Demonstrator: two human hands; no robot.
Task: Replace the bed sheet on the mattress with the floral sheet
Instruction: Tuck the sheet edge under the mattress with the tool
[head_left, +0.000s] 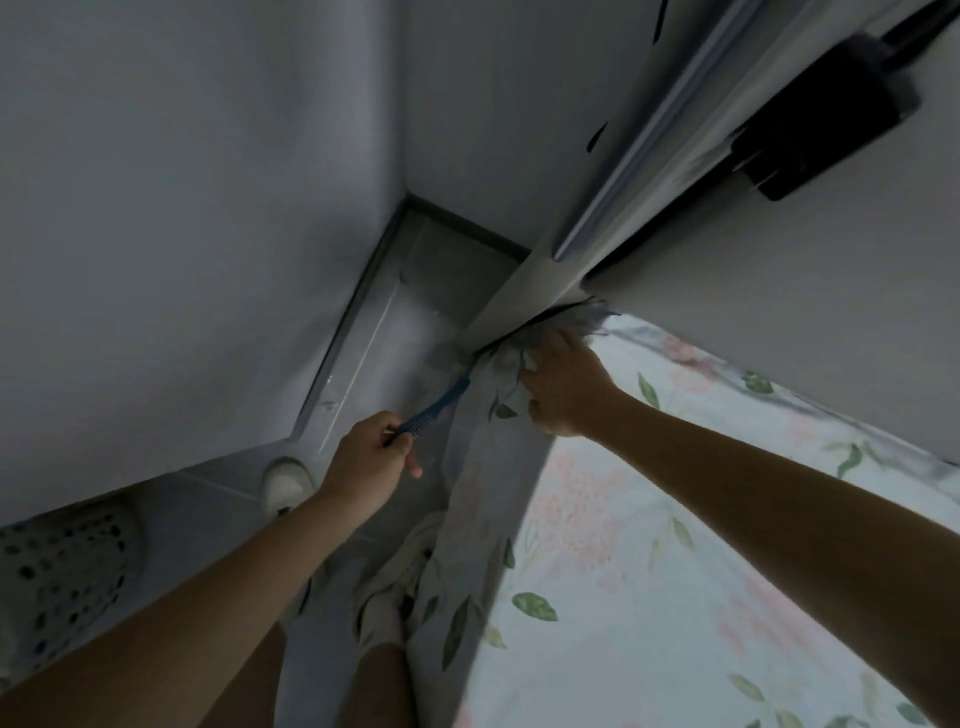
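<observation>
The floral sheet (649, 545) is seen spread over the top of the mattress, filling the lower right of the view, with its near edge hanging down the side (483, 499) toward the floor. At the far corner of the bed, where it meets the wall (779, 332) and a pale upright panel (524, 306), the sheet is bunched into gathered folds. That bunched corner is gripped by the right hand (563, 387), whose fingers are curled into the cloth and pressed against the base of the panel. A blue comb-like tool (434, 408) is held in the left hand (371, 460), the fingers being wrapped round its handle; its far end is pointed toward the same corner, just beside the hanging cloth. Whether its tip touches the sheet cannot be told. Below the hands, crumpled pale cloth (400, 566) is seen on the tiled floor (395, 322) beside the bed. A white shoe (287, 483) is seen near the left wrist, and a perforated basket (62, 566) lies at the lower left. A black device (831, 114) is mounted on the wall at the upper right.
</observation>
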